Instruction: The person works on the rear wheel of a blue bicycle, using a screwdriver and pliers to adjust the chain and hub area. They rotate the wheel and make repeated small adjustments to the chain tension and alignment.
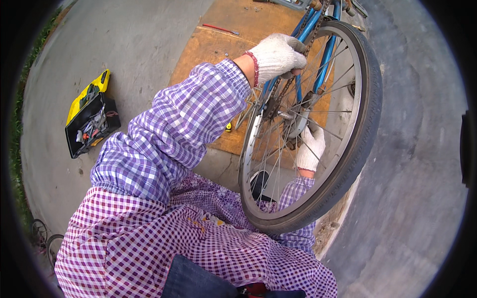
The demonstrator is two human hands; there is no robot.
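A bicycle with a blue frame (328, 57) and a black-tyred rear wheel (360, 149) is raised in front of me. My left hand (278, 57), in a white knit glove with a red cuff, is closed on the chain (312, 39) beside the frame tubes, high on the wheel. My right hand (310, 146), also gloved, reaches up behind the spokes with fingers curled at the metal fittings (295, 124) by the hub; what exactly it holds is hidden.
An open black-and-yellow toolbox (74, 139) with tools sits on the concrete at left. A worn wooden board (198, 54) lies under the bicycle, carrying a red rod-like tool (218, 29) and a small yellow tool (228, 126). Bicycle wheels (52, 248) show at lower left.
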